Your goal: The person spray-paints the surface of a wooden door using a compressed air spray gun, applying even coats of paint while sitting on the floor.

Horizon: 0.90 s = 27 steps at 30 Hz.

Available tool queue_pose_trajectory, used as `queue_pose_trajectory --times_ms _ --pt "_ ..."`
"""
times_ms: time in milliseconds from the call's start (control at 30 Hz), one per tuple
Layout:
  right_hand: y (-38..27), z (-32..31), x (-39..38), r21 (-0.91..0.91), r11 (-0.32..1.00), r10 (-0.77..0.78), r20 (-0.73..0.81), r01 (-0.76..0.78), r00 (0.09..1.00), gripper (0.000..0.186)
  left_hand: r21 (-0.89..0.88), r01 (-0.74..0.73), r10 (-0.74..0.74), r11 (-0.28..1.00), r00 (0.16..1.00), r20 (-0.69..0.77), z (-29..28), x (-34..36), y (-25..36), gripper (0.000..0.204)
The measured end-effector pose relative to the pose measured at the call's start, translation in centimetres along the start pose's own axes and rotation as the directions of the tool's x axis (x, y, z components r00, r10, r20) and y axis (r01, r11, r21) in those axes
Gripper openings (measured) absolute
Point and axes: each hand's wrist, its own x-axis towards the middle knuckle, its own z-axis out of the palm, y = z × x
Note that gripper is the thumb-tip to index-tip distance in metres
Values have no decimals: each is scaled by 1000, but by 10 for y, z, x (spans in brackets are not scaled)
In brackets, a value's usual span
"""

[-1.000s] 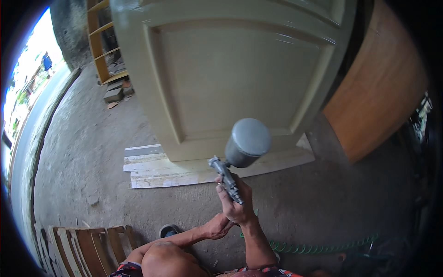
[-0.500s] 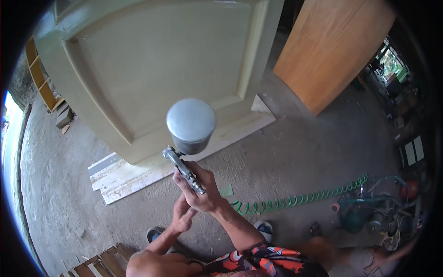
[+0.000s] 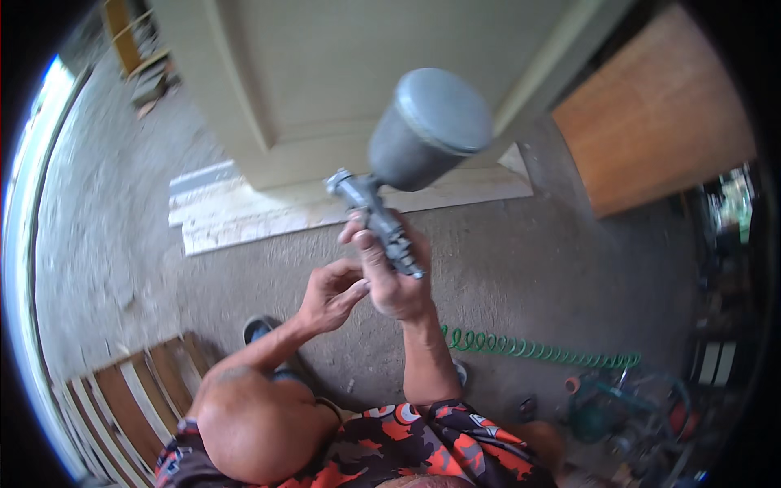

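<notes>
A spray gun (image 3: pixel 378 215) with a large silver paint cup on top is held in my right hand (image 3: pixel 397 285), fingers wrapped round its handle. The cup tilts up and to the right. Close against the right hand's heel, my left hand (image 3: pixel 329 297) has its thumb and fingers curled together; whatever they hold is hidden. Beyond the gun stands a cream panelled door (image 3: pixel 325 98), its lower end by the pale boards (image 3: pixel 268 220) on the floor. The gun is apart from the door.
To the far right leans a brown wooden panel (image 3: pixel 651 114). A green coiled air hose (image 3: pixel 529 346) runs toward a dim compressor-like machine (image 3: pixel 602 415) at the lower right. A slatted wooden pallet (image 3: pixel 122 398) lies at the lower left. A yellow wooden frame (image 3: pixel 122 41) stands far left.
Both hands and the spray gun have moved up and to the right in view, and the cup is now tilted more to the right. The whole view has shifted and turned.
</notes>
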Motion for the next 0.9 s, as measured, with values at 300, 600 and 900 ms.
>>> queue_pose_trajectory --times_ms 300,600,900 --pt "-7 2 -9 10 989 150 -9 -150 989 28 -14 24 -24 1000 1000 -4 9 0 17 22" --pt "-7 1 -10 -3 988 152 -13 -152 988 29 -28 39 -38 999 999 2 14 0 20 26" --pt "-9 0 -14 6 981 192 -13 -192 981 28 -23 22 -22 1000 1000 2 13 -1 22 26"
